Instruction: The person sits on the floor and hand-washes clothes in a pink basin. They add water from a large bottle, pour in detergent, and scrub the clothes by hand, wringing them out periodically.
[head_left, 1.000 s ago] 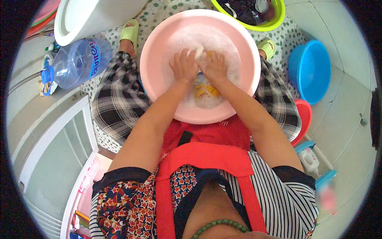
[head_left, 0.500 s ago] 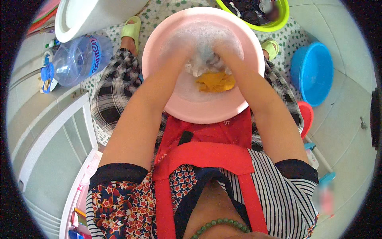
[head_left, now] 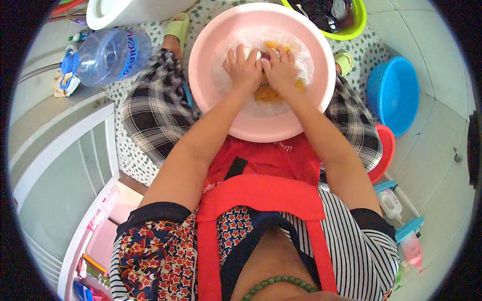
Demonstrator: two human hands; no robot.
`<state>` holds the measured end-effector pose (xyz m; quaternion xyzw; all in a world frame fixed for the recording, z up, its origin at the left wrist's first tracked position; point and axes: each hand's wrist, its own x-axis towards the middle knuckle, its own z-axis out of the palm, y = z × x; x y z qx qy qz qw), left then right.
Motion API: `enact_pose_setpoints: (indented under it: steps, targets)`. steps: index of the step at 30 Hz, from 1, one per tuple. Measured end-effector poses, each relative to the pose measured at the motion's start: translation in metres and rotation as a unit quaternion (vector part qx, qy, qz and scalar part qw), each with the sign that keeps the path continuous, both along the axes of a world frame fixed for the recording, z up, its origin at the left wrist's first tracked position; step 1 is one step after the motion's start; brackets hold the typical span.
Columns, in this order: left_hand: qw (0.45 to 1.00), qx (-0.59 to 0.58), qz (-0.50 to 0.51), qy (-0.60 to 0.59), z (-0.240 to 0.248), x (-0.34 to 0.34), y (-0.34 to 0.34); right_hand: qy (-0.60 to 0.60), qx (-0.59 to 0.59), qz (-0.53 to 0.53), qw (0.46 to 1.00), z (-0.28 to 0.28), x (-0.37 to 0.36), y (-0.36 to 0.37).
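Nearest my viewpoint lay a string of round green beads, then the smooth red apron. Past it I saw the round pink basin between checked trouser legs. In its foamy water, the crumpled yellow cloth showed below and between both hands. The left hand and the right hand lay side by side, fingers fanned and bent; I couldn't tell whether either gripped fabric. Farther out stood a glossy blue basin and a lime-green tub of dark, rumpled fabric.
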<state>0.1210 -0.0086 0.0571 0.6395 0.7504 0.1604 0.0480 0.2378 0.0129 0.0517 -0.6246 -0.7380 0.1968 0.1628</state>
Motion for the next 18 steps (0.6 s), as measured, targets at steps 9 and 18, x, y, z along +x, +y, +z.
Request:
enact_pose_setpoints:
  steps: [9, 18]
  targets:
    - [0.961, -0.235, -0.143, -0.029, -0.01, -0.023, 0.026, -0.018, -0.085, 0.043, 0.995, -0.032, 0.001, -0.004]
    - [0.902, -0.362, -0.128, -0.198, -0.107, -0.037, 0.064, 0.203, -0.334, -0.151, 0.908, -0.004, 0.005, 0.031]
